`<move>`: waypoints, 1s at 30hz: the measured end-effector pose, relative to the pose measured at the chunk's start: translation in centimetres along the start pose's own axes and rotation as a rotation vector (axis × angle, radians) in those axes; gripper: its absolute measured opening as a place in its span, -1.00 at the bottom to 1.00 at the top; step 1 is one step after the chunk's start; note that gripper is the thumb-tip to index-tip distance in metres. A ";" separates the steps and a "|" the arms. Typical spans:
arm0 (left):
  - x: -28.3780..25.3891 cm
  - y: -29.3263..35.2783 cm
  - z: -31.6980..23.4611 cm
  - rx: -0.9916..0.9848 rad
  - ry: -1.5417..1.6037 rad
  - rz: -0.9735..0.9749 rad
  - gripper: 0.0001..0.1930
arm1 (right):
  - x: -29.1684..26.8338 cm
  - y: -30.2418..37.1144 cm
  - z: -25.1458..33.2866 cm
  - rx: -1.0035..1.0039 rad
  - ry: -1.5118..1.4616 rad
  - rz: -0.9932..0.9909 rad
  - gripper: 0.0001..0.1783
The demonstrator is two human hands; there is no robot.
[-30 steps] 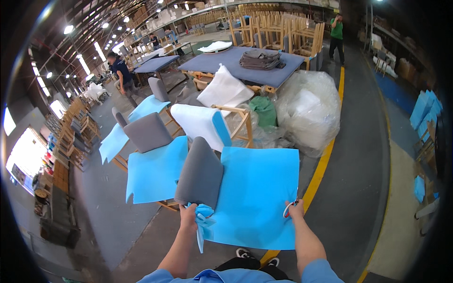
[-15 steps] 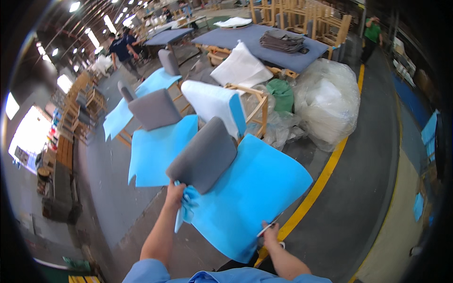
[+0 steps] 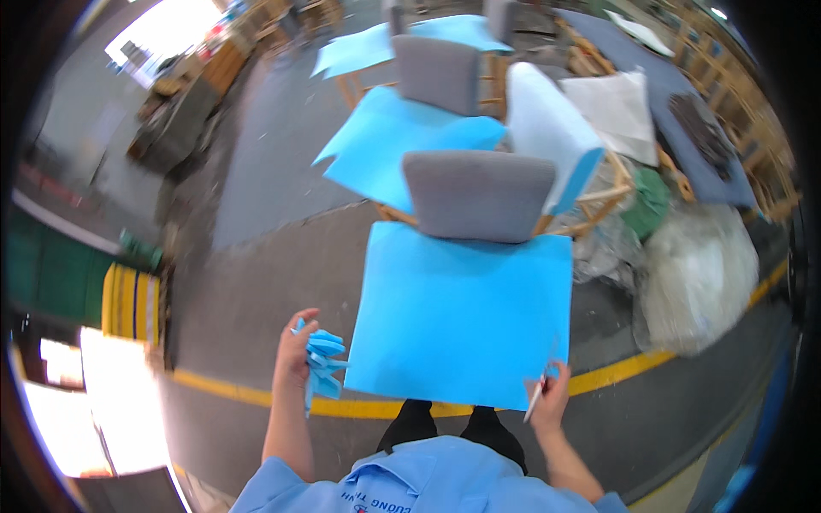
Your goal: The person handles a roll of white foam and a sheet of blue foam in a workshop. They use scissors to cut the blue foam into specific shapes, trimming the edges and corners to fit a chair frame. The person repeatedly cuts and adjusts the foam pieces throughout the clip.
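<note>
A light blue foam sheet (image 3: 462, 316) lies over the seat of a chair with a grey padded backrest (image 3: 479, 195), straight in front of me. Left of the sheet, my left hand (image 3: 295, 352) is closed round a bunch of crumpled blue foam strips (image 3: 325, 366) that hang from the fingers. At the sheet's near right corner, my right hand (image 3: 552, 400) grips scissors (image 3: 535, 398), partly blurred and partly hidden by the fingers. The seat under the sheet is hidden.
Behind stands another grey-backed chair (image 3: 438, 75) with a blue sheet (image 3: 389, 145) on it. A white-and-blue padded piece (image 3: 552, 128) leans beside a wooden frame. Bulky clear plastic wrap (image 3: 697, 282) and a blue-grey worktable (image 3: 684, 94) are at right.
The view has swung round, so the chair now faces me squarely. My left hand has come away from the backrest to the sheet's left, still holding blue strips. My right hand keeps the scissors.
</note>
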State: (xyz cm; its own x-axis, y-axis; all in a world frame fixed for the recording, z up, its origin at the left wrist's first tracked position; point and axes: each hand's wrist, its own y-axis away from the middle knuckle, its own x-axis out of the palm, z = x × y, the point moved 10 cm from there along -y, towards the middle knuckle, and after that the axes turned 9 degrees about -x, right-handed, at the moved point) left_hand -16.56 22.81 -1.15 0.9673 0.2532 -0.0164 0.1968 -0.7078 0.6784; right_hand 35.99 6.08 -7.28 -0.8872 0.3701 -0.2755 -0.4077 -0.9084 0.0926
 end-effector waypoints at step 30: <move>-2.9 -2.9 30.8 -0.573 0.734 -0.152 -0.78 | 41.0 0.7 3.0 -1.406 0.886 1.581 0.22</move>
State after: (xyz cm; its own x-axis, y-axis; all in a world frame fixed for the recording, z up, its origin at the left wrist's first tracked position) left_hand -15.02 3.83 -25.64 0.5568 0.8062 0.1999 0.0153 -0.2505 0.9680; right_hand -1.33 21.17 -15.68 0.1971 -0.3192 -0.9270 0.9799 0.0357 0.1961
